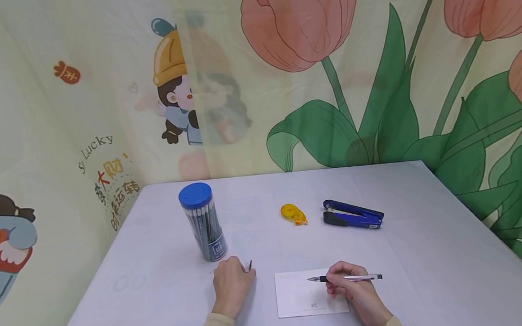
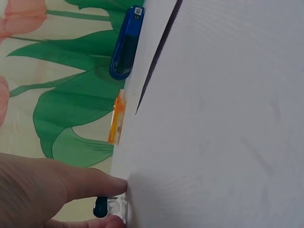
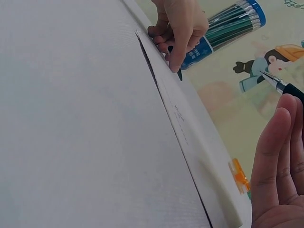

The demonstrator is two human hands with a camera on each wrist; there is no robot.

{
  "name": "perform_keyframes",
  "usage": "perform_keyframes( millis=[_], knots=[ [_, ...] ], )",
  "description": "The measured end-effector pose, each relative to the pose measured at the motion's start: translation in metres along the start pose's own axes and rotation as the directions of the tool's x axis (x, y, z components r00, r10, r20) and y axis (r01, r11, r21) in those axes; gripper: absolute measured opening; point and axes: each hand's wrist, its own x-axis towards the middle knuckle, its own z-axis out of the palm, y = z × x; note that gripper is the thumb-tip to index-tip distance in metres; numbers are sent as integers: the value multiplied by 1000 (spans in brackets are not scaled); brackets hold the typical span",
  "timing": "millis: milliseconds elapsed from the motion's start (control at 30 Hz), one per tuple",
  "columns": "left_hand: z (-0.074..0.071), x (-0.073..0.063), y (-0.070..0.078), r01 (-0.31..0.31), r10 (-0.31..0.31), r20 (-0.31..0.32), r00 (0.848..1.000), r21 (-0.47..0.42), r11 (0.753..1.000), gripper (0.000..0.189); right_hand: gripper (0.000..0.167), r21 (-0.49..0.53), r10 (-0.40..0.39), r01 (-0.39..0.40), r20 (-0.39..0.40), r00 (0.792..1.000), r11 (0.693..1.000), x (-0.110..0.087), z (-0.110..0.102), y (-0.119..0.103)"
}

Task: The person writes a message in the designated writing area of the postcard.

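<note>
My right hand (image 1: 357,292) grips a clear-barrelled pen (image 1: 360,277) with a black grip section, its bare metal tip pointing left over a white sheet of paper (image 1: 292,298). Small dark marks show near the sheet's lower edge. Left of the paper, my left hand (image 1: 232,283) is low over the table, thumb and finger pinching a small clear-and-black pen cap (image 2: 114,206). In the right wrist view, the pen tip (image 3: 273,78) stands above the curled fingers. The paper (image 3: 190,137) appears there at a steep slant.
A blue-lidded tub of pencils (image 1: 205,224) stands just beyond the left hand. Farther back on the white table (image 1: 246,203) lie a yellow-orange correction tape (image 1: 293,214) and a blue stapler (image 1: 352,214). A printed curtain (image 1: 221,81) hangs behind.
</note>
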Motion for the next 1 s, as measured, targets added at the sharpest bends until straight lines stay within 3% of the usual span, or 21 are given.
perform_keyframes(
  millis=[200,533,1000],
  knots=[
    [2,0,-1,-14,14,-12,1000,-1,1000,31,1,-4,10,-11,-14,1000,1000,0,1,-1],
    [0,-3,1,-13,13,-16,1000,17,1000,35,4,-10,21,-21,-17,1000,1000,0,1,-2],
    [-1,-4,2,4,-4,-3,1000,1,1000,30,3,8,3,-3,-7,1000,1000,1,-2,0]
  ],
)
